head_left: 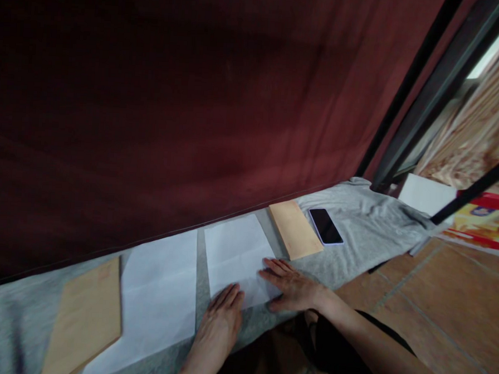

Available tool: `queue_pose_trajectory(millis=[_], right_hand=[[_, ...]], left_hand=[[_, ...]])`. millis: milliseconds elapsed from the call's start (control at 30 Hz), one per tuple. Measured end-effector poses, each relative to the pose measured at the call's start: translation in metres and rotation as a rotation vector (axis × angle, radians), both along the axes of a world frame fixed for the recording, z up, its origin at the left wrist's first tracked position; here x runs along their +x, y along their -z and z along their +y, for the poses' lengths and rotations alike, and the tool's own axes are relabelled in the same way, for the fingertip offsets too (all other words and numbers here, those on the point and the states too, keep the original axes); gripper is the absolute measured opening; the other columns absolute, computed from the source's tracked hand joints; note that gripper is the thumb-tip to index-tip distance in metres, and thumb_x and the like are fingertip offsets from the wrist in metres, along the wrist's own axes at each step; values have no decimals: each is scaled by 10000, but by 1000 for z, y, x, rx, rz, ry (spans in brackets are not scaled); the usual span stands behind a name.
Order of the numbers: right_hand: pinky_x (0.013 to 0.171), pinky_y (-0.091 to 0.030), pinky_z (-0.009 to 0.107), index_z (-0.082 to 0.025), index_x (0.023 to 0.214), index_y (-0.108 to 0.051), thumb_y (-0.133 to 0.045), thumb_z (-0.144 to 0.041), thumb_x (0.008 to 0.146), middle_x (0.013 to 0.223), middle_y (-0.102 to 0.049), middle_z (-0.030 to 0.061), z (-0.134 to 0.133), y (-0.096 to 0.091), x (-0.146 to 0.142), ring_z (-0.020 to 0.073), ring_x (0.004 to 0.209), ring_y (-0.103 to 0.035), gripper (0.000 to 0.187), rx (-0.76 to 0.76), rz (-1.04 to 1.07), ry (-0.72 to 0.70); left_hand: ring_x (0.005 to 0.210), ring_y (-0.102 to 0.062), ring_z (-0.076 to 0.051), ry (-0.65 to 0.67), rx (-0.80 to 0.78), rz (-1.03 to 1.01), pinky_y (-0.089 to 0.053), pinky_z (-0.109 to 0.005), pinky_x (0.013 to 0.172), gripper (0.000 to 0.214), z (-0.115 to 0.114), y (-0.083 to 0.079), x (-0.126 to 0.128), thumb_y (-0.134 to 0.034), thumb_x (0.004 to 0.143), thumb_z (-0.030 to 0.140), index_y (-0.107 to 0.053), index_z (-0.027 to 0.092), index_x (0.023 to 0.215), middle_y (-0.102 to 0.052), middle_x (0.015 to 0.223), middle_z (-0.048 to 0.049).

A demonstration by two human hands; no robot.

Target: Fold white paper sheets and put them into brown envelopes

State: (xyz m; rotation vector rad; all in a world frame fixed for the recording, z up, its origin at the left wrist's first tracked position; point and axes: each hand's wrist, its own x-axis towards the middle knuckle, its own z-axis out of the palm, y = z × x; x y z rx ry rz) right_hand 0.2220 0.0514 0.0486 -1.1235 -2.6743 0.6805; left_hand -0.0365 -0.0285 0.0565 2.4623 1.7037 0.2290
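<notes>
My left hand (221,319) lies flat with its fingers stretched out, fingertips on the near edge of a white sheet of paper (235,250). My right hand (290,287) rests flat and open on the same sheet's near right corner. The sheet lies on a grey cloth (368,221) that covers the surface. Neither hand holds anything.
A second, larger white sheet (158,291) lies left of my hands, with a brown envelope (86,315) further left. Another brown envelope (295,228) and a black phone (325,226) lie to the right. A dark red curtain (174,105) hangs behind; tiled floor (448,309) is at right.
</notes>
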Motion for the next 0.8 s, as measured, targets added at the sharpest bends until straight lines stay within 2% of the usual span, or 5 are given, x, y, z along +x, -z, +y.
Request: queue_pose_trajectory(millis=[100,200,367,567,800], right_hand=[[1204,-275,418,-277,1474,-506,-729,-361,820,1602,-374,60,5,-8,3,253,1479,-325,696,-17,52,-43],[1145,-378,372,-310,1415,-575,-583,-219,898,1474,-552,12,10,-20,5,213,1358,-509,525,-116,184,-43],[993,-506,333,-284,1247,-716,-511,-289,974,1234,-725,13,14,-35,5,223,1136,-678,341,-293,354,-15],[928,-531,323,-259,1158,-756,-551,-358,980,1143,-757,25,11,-38,1,222,1051,-703,289,-374,512,-17],[904,-543,317,-229,1122,-768,-619,-365,921,1103,-763,41,13,-34,-2,226,1017,-708,285,-400,581,31]], left_hand=[[1110,-702,-206,-90,-38,-152,-567,-353,976,419,2,-14,-7,-422,885,134,-724,248,1152,-738,1226,-50],[975,-739,-195,-160,-108,-340,-587,-313,892,367,5,-26,-15,-425,928,242,-747,282,1101,-782,1080,-19],[1036,-723,-228,-229,-284,-631,-561,-334,957,339,4,-36,-35,-555,884,393,-760,269,1124,-772,1134,-41],[1238,-623,-344,-331,-422,-854,-469,-475,1088,605,3,-32,-77,-782,674,476,-721,237,1227,-692,1305,-102],[1163,-669,-339,-336,-370,-769,-447,-474,1102,620,19,-16,-84,-632,688,761,-808,253,997,-764,1149,-91]])
